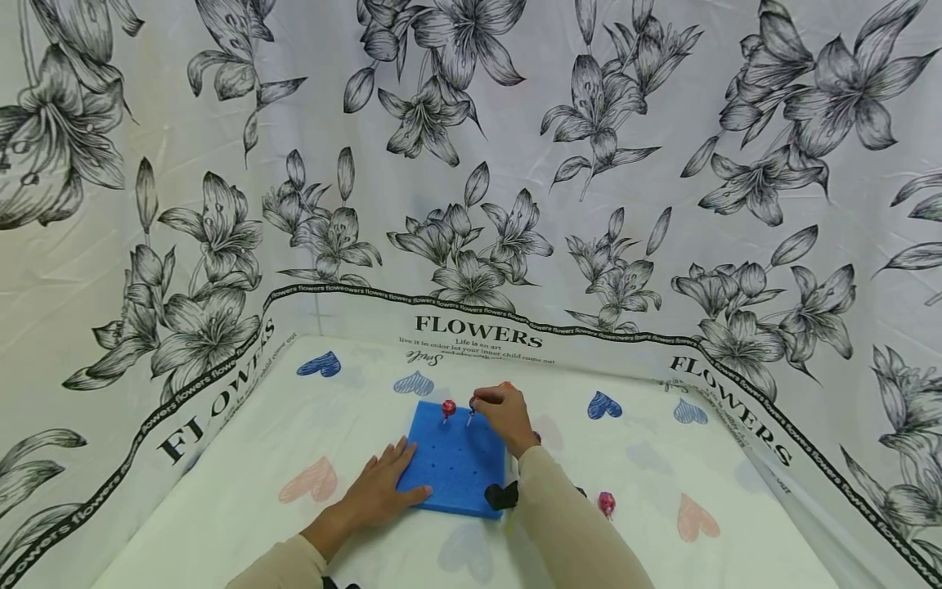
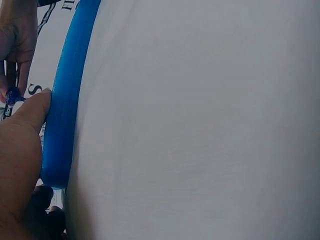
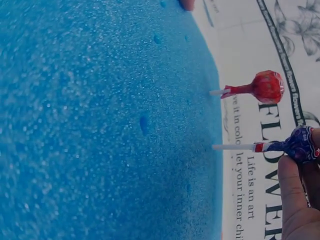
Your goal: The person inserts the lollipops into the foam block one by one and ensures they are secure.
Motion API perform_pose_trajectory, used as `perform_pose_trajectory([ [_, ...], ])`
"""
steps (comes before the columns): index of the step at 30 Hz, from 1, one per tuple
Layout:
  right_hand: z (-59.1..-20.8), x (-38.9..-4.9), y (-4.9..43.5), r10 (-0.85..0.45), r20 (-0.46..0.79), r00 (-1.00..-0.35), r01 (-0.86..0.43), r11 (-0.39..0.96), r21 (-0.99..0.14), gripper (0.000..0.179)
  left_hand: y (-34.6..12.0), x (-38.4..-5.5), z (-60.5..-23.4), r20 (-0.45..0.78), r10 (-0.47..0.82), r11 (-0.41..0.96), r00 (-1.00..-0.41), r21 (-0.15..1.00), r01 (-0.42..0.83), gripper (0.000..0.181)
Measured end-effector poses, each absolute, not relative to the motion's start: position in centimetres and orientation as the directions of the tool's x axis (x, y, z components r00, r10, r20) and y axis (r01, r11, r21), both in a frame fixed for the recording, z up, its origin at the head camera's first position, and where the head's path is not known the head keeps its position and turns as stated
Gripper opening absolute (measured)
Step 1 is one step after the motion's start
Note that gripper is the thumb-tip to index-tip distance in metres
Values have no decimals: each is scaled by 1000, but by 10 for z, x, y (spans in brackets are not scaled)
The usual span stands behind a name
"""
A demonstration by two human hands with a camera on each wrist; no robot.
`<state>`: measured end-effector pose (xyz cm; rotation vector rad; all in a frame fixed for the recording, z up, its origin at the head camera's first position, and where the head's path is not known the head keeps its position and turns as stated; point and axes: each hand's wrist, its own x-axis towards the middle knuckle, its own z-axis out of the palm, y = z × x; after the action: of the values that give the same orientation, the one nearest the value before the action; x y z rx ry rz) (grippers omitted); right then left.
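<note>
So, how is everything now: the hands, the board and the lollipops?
Blue board: lying flat, dotted with holes
Red lollipop: wrapped, standing in the board
Purple lollipop: wrapped, held, stick down
Pink lollipop: lying on the cloth
Left hand: resting at the board's edge
Right hand: pinching the purple lollipop

Long beige sleeves [image 1: 577, 519], plain fabric; small black rounded wrist device [image 1: 502, 496].

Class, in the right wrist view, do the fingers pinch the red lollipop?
No, the fingers pinch the dark blue lollipop, and the red lollipop stands apart.
</note>
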<state>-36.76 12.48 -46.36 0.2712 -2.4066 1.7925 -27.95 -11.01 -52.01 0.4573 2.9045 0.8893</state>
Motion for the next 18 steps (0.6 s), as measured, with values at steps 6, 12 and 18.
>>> perform_pose_trajectory([
  [6,-468,-371,123,-69,196,-978,-208,301,-931,16,-110,-281,-520,10,290,802,-957,542,249,92],
  [12,-476,-373,122,-86,157,-984,-177,341,-923,20,-109,-284,-521,2,288,807,-958,537,244,93],
  [18,-480,-371,119,-94,146,-985,-171,383,-908,22,-109,-282,-520,-13,282,808,-959,543,230,93],
])
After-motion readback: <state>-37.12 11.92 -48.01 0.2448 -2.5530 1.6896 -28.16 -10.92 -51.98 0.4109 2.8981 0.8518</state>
